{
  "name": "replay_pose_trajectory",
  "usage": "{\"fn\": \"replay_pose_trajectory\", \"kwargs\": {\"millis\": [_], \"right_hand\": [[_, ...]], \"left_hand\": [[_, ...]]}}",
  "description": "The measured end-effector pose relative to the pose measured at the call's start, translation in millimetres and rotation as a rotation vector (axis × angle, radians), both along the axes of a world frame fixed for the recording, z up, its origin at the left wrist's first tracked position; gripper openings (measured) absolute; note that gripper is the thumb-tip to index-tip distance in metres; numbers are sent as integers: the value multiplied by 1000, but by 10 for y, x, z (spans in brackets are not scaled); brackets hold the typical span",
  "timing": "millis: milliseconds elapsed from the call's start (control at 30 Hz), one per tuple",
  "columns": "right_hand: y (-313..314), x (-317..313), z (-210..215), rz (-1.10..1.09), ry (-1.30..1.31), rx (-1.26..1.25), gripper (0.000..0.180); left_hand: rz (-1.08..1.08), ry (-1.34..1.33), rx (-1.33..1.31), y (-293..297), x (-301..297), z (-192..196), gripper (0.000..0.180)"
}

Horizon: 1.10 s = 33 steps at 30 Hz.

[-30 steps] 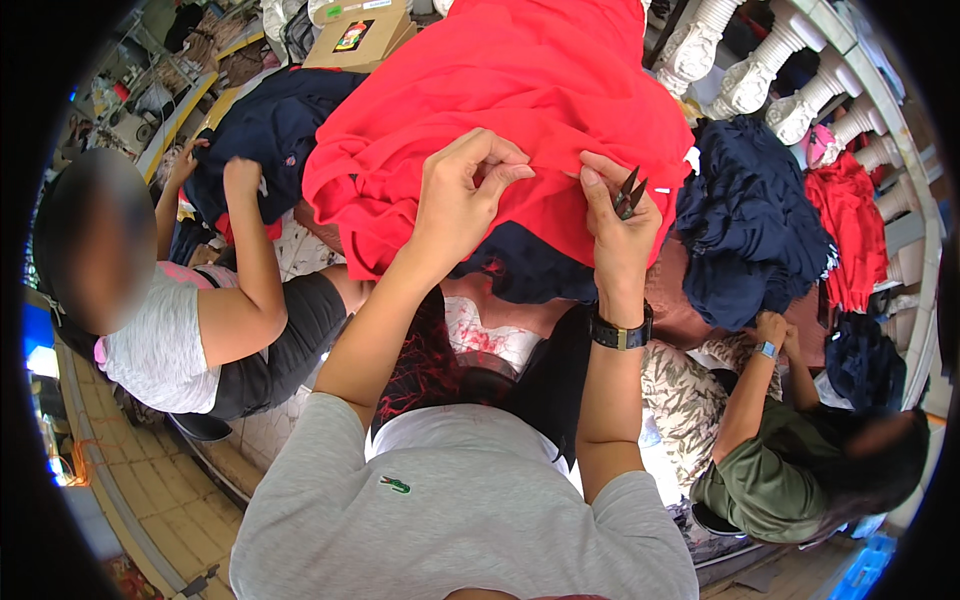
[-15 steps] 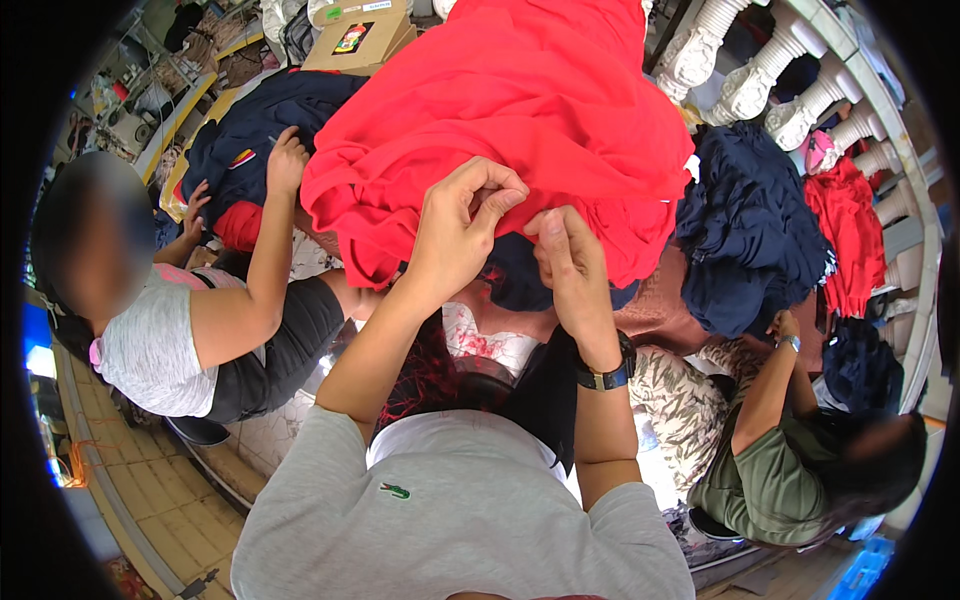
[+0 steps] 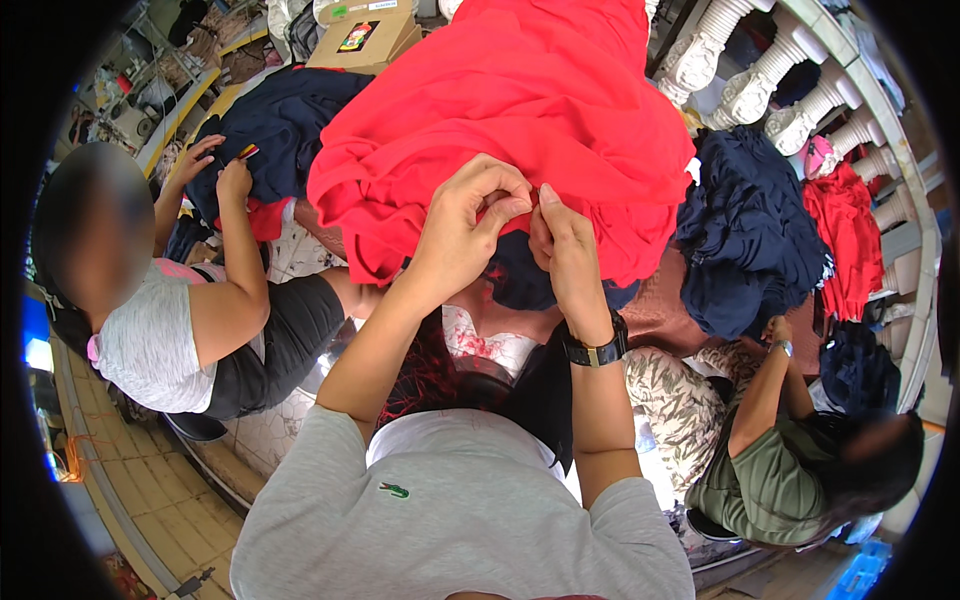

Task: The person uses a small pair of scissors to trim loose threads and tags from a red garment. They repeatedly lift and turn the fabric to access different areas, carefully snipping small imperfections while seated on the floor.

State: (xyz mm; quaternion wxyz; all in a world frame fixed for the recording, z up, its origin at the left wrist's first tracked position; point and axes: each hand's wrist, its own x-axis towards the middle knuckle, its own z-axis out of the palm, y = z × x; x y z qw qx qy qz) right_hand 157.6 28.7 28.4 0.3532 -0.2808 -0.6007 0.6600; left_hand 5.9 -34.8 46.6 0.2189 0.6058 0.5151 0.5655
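Observation:
A large heap of red cloth (image 3: pixel 490 110) lies in front of me. Before its near edge my left hand (image 3: pixel 468 222) is closed, thumb and forefinger pinched at the tips. My right hand (image 3: pixel 566 243), with a dark watch (image 3: pixel 597 352) at its wrist, pinches the same way just to the right. Their fingertips nearly meet, and whatever is between them is too small to make out. Dark navy cloth (image 3: pixel 520 275) shows below the red heap, partly behind my hands.
At left, a person (image 3: pixel 150 330) handles navy cloth (image 3: pixel 285 125). At right, another person (image 3: pixel 770 470) reaches toward a navy pile (image 3: pixel 750 225). Red cloth (image 3: pixel 845 240) hangs by white balusters (image 3: pixel 745 95). A cardboard box (image 3: pixel 365 38) stands at the back.
My right hand has moved up and left, bringing its fingertips close to my left hand's, which has barely moved. The left person's nearer hand has shifted left and down across the navy cloth.

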Motion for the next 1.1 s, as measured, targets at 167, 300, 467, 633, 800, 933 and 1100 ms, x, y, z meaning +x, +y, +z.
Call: {"fn": "replay_pose_trajectory", "kwargs": {"millis": [167, 300, 467, 633, 800, 933, 1100], "right_hand": [[-188, 278, 191, -263, 43, 268, 30], [-28, 149, 234, -495, -94, 731, 26], [227, 65, 217, -489, -79, 960, 11], [356, 141, 320, -364, -103, 862, 8], [385, 112, 340, -350, -88, 834, 7], [326, 96, 355, -342, -96, 749, 7], [256, 28, 283, -520, 18, 825, 7]], "left_hand": [[79, 478, -90, -486, -126, 392, 25], [226, 523, 319, -75, 40, 362, 26], [149, 457, 353, 374, -40, 103, 16], [30, 169, 134, 396, -46, 157, 2], [-127, -144, -11, 359, -112, 131, 11], [-199, -282, -9, 325, -116, 103, 14], [-168, -360, -20, 277, -124, 185, 17]]}}
